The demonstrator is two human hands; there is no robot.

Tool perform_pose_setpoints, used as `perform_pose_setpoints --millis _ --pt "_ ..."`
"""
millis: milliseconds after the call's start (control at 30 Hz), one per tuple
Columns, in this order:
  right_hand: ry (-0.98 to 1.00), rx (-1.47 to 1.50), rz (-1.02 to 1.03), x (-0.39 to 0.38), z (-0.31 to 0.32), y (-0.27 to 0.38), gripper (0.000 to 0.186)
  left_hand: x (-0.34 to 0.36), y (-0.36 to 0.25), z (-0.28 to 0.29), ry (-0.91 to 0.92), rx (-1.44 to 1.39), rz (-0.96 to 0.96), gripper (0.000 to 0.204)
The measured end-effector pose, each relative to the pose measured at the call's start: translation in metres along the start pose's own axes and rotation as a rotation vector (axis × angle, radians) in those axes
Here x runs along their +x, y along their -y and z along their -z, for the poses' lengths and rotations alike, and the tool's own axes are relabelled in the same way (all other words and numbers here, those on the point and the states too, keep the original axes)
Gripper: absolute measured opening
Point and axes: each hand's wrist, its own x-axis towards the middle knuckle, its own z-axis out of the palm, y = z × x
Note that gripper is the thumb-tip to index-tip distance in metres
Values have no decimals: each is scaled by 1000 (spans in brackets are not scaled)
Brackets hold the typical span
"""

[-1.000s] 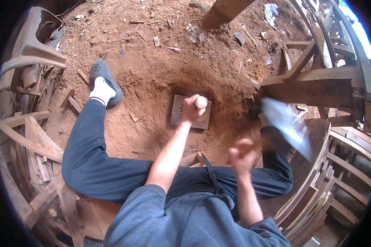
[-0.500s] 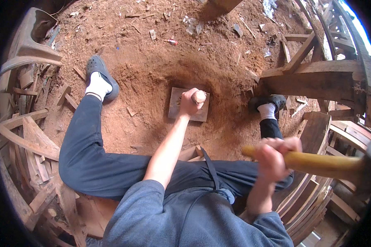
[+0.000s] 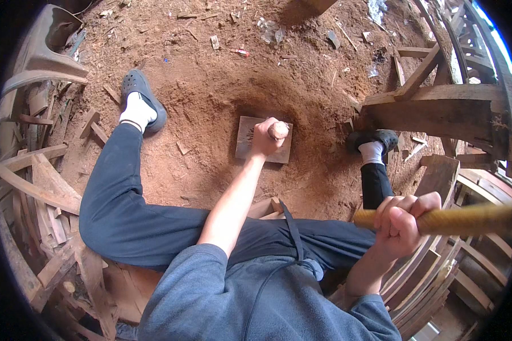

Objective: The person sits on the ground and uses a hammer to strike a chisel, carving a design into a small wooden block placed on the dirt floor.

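My left hand [image 3: 262, 140] is wrapped round an upright wooden-ended tool [image 3: 278, 131]. Only its pale, round, battered top shows, so I cannot tell what its lower end is. It stands over a flat square board [image 3: 275, 157] lying in a hollow in the sawdust. Dark marks show on the board, left of my hand. Off to the right, above my right thigh, my right hand [image 3: 403, 225] grips a hammer by its thick yellow handle [image 3: 472, 220]. The handle points right, smeared by motion, and the hammer's head is lost past the dark rim.
Brown sawdust [image 3: 199, 102] with wood chips and litter covers the ground. My clog-clad feet stand either side of the board. A heavy timber frame [image 3: 438, 116] rises at the right, with stacked curved wood [image 3: 432, 273] below it. Wood offcuts [image 3: 45, 187] pile up at the left.
My right hand has moved right and slightly down with the hammer, whose grey head has left the view. My left hand stays on the upright tool over the board.
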Motion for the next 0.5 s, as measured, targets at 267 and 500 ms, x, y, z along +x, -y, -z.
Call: perform_pose_setpoints --millis 267,500 --pt "259 -1008 -619 -45 -14 -134 18 2 4 4 15 -20 -126 15" --pt "-49 -370 -209 -9 0 -4 17 -5 4 -3 2 -17 30 17"
